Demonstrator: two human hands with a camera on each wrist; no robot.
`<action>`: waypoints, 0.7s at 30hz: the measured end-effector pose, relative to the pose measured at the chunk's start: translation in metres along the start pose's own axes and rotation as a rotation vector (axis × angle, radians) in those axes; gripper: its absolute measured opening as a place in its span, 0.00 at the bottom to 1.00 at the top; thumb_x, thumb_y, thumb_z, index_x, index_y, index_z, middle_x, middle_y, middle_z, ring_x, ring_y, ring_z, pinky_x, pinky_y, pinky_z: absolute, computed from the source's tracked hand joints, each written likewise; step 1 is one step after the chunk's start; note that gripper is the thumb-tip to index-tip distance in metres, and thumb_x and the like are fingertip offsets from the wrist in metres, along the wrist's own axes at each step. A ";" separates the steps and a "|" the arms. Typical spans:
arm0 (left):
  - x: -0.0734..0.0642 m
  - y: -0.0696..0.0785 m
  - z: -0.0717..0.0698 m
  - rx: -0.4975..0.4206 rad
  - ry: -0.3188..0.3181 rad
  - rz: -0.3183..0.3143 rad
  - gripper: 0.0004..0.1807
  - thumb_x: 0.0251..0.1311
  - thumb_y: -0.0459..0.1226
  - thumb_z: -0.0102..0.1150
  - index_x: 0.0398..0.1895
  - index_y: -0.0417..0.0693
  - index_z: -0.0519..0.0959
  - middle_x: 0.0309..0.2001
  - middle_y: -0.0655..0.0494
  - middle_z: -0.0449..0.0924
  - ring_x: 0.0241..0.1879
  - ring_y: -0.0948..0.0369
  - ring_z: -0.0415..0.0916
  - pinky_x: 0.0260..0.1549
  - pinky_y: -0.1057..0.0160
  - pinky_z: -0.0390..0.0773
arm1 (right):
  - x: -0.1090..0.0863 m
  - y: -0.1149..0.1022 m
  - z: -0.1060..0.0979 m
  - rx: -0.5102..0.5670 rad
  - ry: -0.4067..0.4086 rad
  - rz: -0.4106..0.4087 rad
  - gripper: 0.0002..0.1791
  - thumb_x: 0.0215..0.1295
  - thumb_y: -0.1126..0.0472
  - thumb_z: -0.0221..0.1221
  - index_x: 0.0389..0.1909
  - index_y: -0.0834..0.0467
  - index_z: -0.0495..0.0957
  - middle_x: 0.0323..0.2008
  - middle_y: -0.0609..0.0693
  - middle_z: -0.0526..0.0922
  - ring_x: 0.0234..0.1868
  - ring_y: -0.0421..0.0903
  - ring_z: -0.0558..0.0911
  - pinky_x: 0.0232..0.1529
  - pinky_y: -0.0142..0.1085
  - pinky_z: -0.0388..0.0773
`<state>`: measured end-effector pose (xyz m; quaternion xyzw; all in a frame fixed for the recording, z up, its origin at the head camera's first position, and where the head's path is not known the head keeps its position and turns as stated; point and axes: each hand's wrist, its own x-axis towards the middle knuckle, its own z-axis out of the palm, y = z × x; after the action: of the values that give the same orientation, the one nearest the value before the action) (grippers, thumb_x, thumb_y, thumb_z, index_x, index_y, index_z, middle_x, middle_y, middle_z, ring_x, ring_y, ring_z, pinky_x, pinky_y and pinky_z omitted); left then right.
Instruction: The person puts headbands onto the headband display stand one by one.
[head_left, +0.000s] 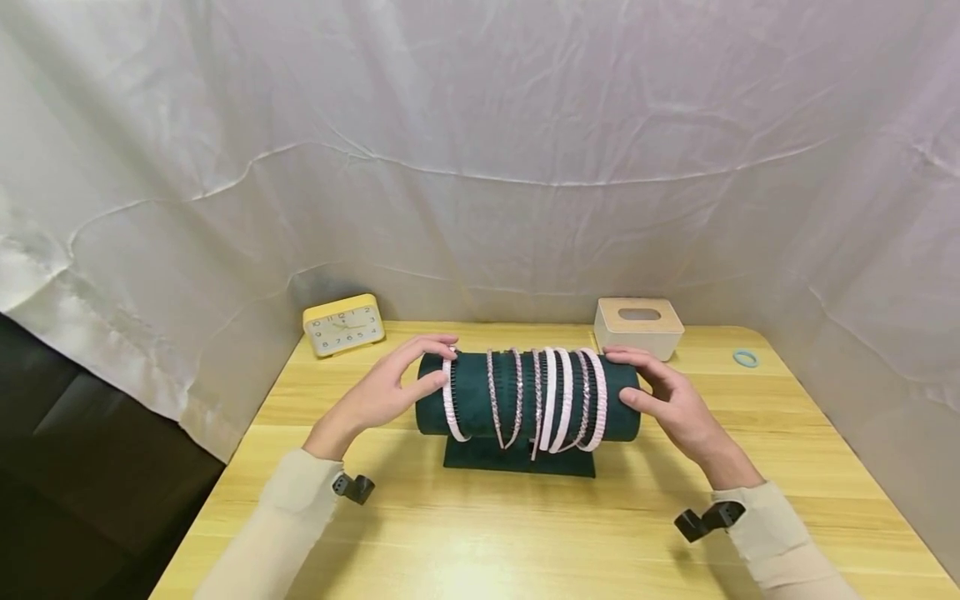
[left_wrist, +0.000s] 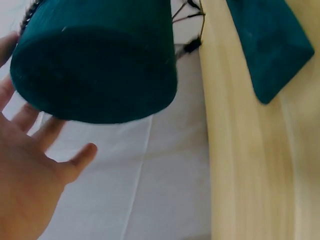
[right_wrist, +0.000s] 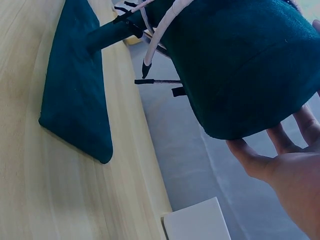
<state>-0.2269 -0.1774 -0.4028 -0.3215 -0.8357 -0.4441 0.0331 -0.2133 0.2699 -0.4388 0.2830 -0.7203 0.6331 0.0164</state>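
A dark green velvet headband stand (head_left: pixel 473 394), a horizontal roll on a flat base (head_left: pixel 517 458), stands on the wooden table. Several pink and white headbands hang over the roll; one pale pink headband (head_left: pixel 450 404) sits apart near its left end. My left hand (head_left: pixel 382 387) holds the roll at that end, its thumb and index fingertip right at the pale pink headband. At the other end my right hand (head_left: pixel 671 408) grips the roll, thumb on the front and index finger over the top. Seen in the right wrist view, the fingers (right_wrist: pixel 250 157) lie along the roll's (right_wrist: pixel 250 75) end.
A yellow alarm clock (head_left: pixel 343 327) stands at the table's back left. Behind the stand on the right is a white tissue box (head_left: pixel 640 340) with a wooden lid. A light blue ring (head_left: pixel 746 358) lies at the far right. Pale curtains (head_left: pixel 525 233) surround the table.
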 end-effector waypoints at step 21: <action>0.013 0.011 0.002 0.033 -0.036 -0.005 0.16 0.76 0.47 0.68 0.63 0.70 0.84 0.74 0.67 0.77 0.77 0.58 0.70 0.78 0.41 0.66 | 0.001 0.000 0.000 0.006 0.004 -0.002 0.27 0.76 0.76 0.56 0.75 0.66 0.72 0.77 0.45 0.73 0.78 0.40 0.68 0.69 0.26 0.74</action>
<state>-0.2306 -0.1643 -0.3917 -0.3269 -0.8441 -0.4244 0.0223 -0.2137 0.2694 -0.4387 0.2827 -0.7182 0.6356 0.0177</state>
